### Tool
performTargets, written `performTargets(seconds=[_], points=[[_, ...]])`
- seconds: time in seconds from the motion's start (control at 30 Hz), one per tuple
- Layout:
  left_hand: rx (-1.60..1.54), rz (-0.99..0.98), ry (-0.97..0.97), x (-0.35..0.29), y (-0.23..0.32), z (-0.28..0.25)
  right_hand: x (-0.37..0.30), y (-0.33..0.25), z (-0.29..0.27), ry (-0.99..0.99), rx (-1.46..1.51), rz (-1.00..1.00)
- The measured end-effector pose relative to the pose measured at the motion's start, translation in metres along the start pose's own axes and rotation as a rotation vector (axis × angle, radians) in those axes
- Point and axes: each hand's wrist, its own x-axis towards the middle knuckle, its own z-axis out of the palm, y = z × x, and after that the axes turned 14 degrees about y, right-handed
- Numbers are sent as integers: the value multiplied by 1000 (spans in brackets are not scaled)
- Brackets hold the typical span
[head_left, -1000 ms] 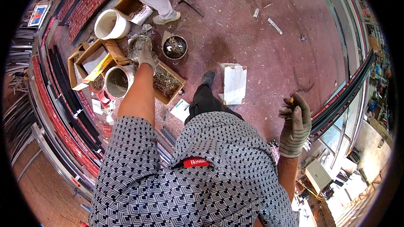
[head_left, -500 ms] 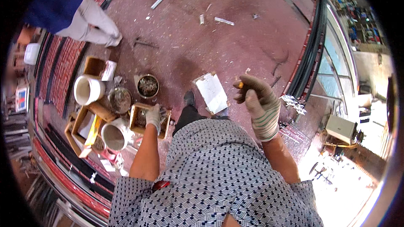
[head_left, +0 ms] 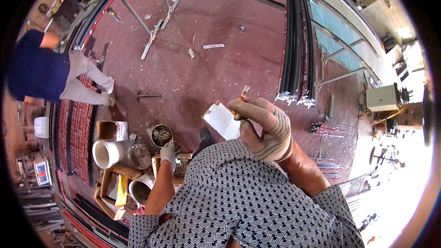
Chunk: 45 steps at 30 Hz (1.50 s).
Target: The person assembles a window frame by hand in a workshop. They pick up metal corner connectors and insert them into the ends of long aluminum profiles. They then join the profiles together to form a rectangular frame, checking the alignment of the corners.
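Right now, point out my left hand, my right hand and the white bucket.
Left hand (head_left: 169,153): head view, on the back of the glove.
Right hand (head_left: 275,132): head view, on the middle of the glove.
White bucket (head_left: 119,152): head view, on its outer side wall.

The one view looks steeply down from the wearer's head, the left of two side-by-side fisheyes, with the patterned shirt (head_left: 257,188) close below the lens at six o'clock. It faces the red floor (head_left: 193,78), which stretches toward twelve o'clock, straight edges bowing toward the sides. The right hand (head_left: 266,131) at four o'clock is nearer the lens than the left hand (head_left: 168,153) at eight.
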Motion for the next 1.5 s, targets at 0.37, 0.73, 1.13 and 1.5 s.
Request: performTargets(seconds=[0.37,0.73,1.13,1.5], points=[[138,38,-45,-49,-3,23,-68,57,-145,798,-419,239],[248,331,38,-22,19,41,-310,194,-208,1413,-347,1175],[237,1244,-116,-243,247,117,-422,247,-140,829,-239,1699],[-48,2363,-181,-420,352,93,-336,240,-130,836,-129,1605]])
